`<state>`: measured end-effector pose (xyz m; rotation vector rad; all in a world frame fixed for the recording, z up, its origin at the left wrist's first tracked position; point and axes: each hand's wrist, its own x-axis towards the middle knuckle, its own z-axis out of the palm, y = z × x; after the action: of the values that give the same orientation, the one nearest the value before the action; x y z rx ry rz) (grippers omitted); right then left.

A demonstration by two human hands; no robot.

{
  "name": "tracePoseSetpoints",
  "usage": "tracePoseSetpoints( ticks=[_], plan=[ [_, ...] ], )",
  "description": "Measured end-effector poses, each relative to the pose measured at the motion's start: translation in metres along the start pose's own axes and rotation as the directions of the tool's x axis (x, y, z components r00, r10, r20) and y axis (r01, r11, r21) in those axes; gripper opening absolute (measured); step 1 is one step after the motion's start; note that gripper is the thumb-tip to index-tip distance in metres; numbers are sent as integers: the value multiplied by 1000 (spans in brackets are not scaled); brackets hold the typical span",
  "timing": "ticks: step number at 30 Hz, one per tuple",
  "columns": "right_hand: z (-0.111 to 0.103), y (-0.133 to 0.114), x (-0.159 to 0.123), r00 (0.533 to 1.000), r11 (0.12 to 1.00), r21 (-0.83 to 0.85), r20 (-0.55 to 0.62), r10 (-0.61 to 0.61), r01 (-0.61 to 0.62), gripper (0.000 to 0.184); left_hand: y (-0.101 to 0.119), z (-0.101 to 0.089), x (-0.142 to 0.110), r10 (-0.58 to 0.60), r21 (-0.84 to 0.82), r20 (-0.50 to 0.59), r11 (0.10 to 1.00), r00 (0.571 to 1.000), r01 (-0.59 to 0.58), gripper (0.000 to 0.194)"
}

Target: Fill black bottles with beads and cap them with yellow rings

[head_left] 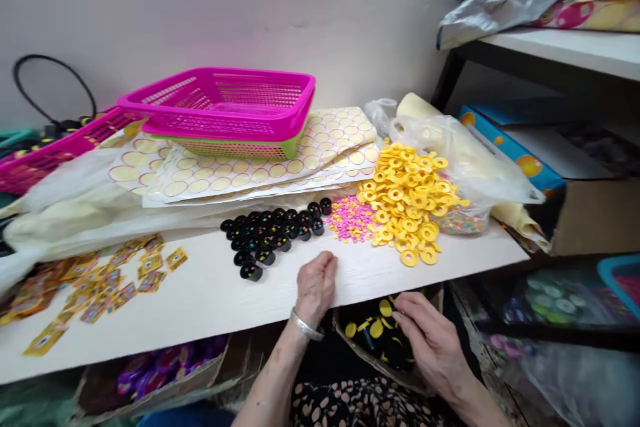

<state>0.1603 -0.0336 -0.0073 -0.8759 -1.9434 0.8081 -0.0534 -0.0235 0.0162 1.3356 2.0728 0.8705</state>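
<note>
My left hand [316,283], with a silver bracelet at the wrist, rests curled on the front of the white table [200,307]. Its fingers are closed, and whatever they may hold is hidden. Over a cardboard box [367,363] below the table edge, my right hand [433,333] has its thumb and fingers pinched together; I cannot make out anything between them. Inside that box lie black pieces with yellow round tops [376,328]. Nearest my left hand are small black cups [265,253] holding coloured bits, pink and yellow beads [353,219], and a pile of yellow rings [407,203].
Printed wrappers [107,287] lie scattered at left. Sheets of round stickers [270,177] carry stacked pink and green baskets [220,123]. Plastic bags [465,153] lie at right beside a blue carton [515,147]. Purple items [165,367] fill a box under the table.
</note>
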Motion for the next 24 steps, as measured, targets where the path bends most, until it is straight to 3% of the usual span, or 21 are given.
tracePoseSetpoints(
  ticks=[2, 5, 8, 10, 12, 16, 17, 19, 21, 22, 23, 24],
  plan=[
    [5, -1, 5, 998, 997, -44, 1, -59, 59, 29, 5, 4, -13, 27, -265, 94, 964, 995, -1, 23],
    [16, -7, 19, 988, 986, -87, 64, -138, 144, 34, 17, 7, -27, 88, -542, 137, 840, 987, 0, 19],
    [28, -15, 39, 983, 984, -66, 95, -158, 165, 31, 24, 7, -32, -10, -759, 255, 617, 967, 207, 19],
    [35, -20, 51, 987, 988, -66, 88, -135, 141, 25, 23, 6, -31, -90, -835, 349, 421, 933, 354, 20],
    [41, -24, 62, 989, 988, -92, 89, -119, 127, 20, 17, 5, -27, -129, -857, 407, 290, 904, 427, 23],
    [52, -25, 76, 972, 963, -167, 146, -186, 210, 19, 4, -3, -20, -179, -854, 448, 205, 876, 478, 25],
    [55, -24, 78, 963, 950, -191, 159, -217, 246, 21, 2, -7, -20, -181, -854, 435, 228, 882, 468, 24],
    [61, -21, 82, 946, 923, -236, 185, -266, 305, 22, -3, -19, -23, -151, -845, 321, 400, 935, 354, 24],
    [67, -18, 85, 934, 910, -247, 220, -281, 332, 24, -12, -34, -30, -67, -752, 38, 655, 997, 73, 20],
    [70, -17, 86, 930, 913, -234, 242, -277, 333, 26, -19, -41, -35, -16, -644, -150, 760, 989, -85, 15],
    [73, -17, 88, 926, 921, -211, 264, -269, 327, 27, -27, -48, -40, 14, -515, -346, 833, 938, -202, 13],
    [77, -17, 89, 923, 932, -181, 287, -256, 315, 28, -37, -55, -44, 22, -389, -510, 886, 860, -254, 16]
  ],
)
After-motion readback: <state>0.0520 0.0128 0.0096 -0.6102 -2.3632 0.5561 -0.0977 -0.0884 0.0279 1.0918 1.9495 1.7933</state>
